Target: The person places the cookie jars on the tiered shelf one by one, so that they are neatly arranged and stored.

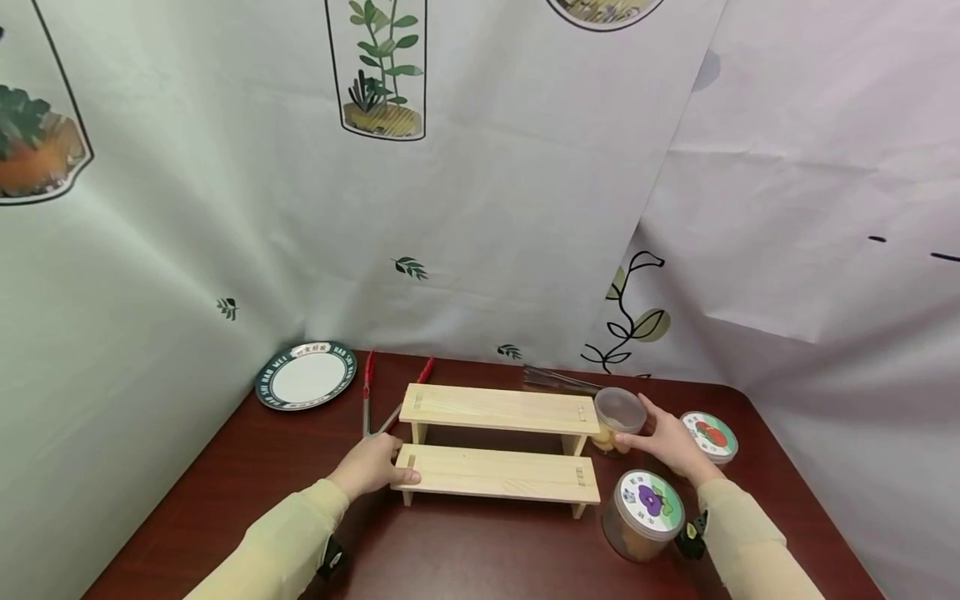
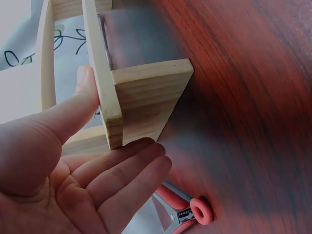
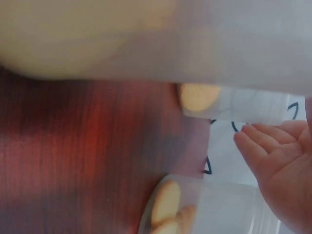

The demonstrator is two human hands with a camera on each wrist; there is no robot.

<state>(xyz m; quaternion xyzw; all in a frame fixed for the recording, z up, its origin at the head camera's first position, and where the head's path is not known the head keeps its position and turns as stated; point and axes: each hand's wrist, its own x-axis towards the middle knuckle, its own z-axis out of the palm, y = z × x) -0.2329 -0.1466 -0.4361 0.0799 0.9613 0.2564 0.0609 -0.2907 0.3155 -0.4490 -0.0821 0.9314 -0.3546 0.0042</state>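
From above, the head camera looks forward over the dark-red wooden bench [image 1: 465,554]; both close, sideways wrist views share it.

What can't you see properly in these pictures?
Head view: part of the red-handled metal tool, hidden behind the upper long pale wooden shelf.
Head view: small writing on the round white-and-green purple-flower lid, too tiny to read.
Head view: the thin silvery things at the back, too small to name.
Right wrist view: the big pale see-through tub, blurred and cut off by the top edge.
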